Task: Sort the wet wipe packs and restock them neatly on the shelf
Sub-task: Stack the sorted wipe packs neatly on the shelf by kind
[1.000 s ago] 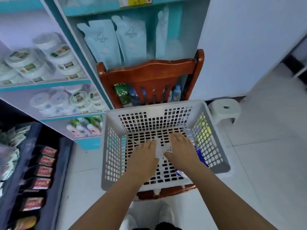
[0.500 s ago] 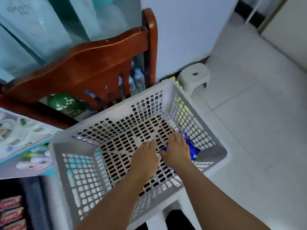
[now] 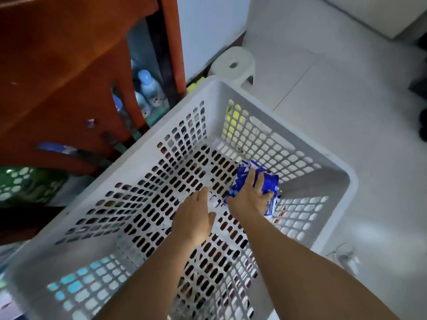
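While both arms reach into the white perforated plastic basket [image 3: 258, 105], the right hand [image 3: 250, 196] grasps blue wet wipe packs [image 3: 269, 181] at its right wall; the left hand [image 3: 194, 219] hovers beside, fingers relaxed.

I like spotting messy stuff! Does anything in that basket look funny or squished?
Yes: the blue plastic wipe packs lie crumpled in a heap in one corner of the white perforated plastic basket, under the right hand. Nothing looks spilled.
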Motion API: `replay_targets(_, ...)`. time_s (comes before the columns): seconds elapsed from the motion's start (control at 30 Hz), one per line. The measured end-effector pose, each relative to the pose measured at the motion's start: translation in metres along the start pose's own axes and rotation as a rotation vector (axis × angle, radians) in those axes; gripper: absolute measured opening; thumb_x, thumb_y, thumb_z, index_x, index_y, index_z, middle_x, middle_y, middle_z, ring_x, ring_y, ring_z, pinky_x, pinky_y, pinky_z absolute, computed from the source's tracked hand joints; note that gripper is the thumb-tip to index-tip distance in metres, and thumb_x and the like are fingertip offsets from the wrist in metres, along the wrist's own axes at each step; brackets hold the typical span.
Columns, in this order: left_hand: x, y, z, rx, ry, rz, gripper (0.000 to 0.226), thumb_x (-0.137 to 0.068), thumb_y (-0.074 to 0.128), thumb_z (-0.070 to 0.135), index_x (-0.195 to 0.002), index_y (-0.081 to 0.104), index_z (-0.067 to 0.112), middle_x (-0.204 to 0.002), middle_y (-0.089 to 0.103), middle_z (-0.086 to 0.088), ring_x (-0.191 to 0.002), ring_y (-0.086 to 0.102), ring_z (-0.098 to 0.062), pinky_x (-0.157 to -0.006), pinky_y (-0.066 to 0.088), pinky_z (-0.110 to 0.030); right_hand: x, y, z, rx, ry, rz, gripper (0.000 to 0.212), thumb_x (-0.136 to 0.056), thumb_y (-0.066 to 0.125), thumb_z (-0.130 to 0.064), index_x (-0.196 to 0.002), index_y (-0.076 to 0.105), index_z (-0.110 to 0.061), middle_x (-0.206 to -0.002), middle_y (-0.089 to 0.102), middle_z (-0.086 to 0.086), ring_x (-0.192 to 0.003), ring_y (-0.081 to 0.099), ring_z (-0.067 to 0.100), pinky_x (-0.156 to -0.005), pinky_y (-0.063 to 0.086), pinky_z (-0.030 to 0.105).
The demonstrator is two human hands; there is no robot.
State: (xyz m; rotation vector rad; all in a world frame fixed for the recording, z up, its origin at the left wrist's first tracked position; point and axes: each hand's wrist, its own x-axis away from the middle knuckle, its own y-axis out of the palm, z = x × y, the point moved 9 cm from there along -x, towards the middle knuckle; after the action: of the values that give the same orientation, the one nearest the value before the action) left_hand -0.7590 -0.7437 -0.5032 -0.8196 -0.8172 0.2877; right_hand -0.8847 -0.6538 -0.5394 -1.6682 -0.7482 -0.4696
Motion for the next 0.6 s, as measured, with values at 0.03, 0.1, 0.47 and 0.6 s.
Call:
replay_targets(0.03, -0.003, 0.002, -0.007, 0.005, -0.002, -0.004, 0.069, -0.097, 0.049, 0.031, -0.152, 0.01, 0.015, -0.154, 0.028, -0.004, -0.139, 0.031, -0.02, -0.112, 0.03, -0.032, -0.001, 0.004, -0.005, 0.037, -0.02, 0.006, 0.099, -0.089, 0.061, -0.025, -0.148, -0.017, -0.034, -0.158, -0.018, -0.009, -0.143, -0.008, 0.046, -0.109, 0.032, 0.054)
replay_targets(0.1, -0.01, 0.007, -0.019, 0.026, -0.018, -0.01, 0.07, -0.096, 0.05, 0.031, -0.152, 0.01, 0.015, -0.154, 0.028, -0.004, -0.139, 0.032, -0.021, -0.112, 0.032, -0.035, 0.0, 0.014, -0.021, 0.098, -0.119, 0.019, 0.091, -0.092, 0.055, -0.033, -0.149, -0.016, -0.032, -0.159, -0.016, -0.01, -0.144, -0.008, 0.043, -0.111, 0.029, 0.054)
replay_targets(0.47, -0.032, 0.028, -0.055, 0.291, -0.129, -0.02, 0.073, -0.096, 0.048, 0.038, -0.153, 0.004, 0.021, -0.155, 0.026, -0.003, -0.138, 0.035, -0.021, -0.109, 0.036, -0.039, -0.029, 0.014, -0.048, -0.023, -0.313, 0.019, 0.059, -0.094, 0.037, -0.018, -0.15, 0.019, -0.017, -0.159, 0.011, 0.007, -0.146, 0.009, 0.026, -0.118, 0.009, 0.039)
replay_targets(0.6, -0.034, 0.034, -0.056, 0.514, -0.156, 0.056, 0.067, -0.093, 0.056, 0.032, -0.15, 0.02, 0.027, -0.141, 0.047, 0.002, -0.125, 0.049, -0.015, -0.098, 0.044, -0.031, -0.045, 0.022, -0.048, 0.127, -0.324, -0.044, 0.054, -0.093, 0.039, -0.039, -0.143, 0.029, -0.023, -0.146, 0.039, 0.005, -0.131, 0.038, 0.026, -0.11, 0.019, 0.045)
